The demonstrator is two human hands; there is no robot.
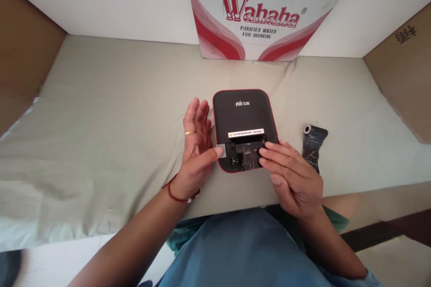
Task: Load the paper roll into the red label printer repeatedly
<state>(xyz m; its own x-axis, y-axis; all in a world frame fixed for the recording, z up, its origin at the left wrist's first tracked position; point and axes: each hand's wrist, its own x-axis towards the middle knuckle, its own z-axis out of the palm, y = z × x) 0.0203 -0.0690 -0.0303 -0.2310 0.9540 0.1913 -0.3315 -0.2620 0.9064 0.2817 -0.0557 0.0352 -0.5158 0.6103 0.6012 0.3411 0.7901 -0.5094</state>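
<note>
A black label printer [245, 114] with a red edge lies flat on the cloth in front of me, with a white warning strip across it. Glossy dark ribbon film [248, 154] shows in the opening at its near end. My left hand [197, 143] is open at the printer's left side, its fingers spread and its thumb resting on a small grey tab [221, 150]. With fingers stretched out flat, my right hand [292, 175] touches the film and the printer's near right corner. Beyond that hand lies a small ribbon roll [314, 141], partly unwound, its near end partly hidden.
A white and red water carton [262, 13] stands at the back against a white wall [134, 4]. Brown cardboard borders the left [27, 45] and right [404, 71]. Pale wrinkled cloth [117, 112] covers the work surface, whose front edge is close to my body.
</note>
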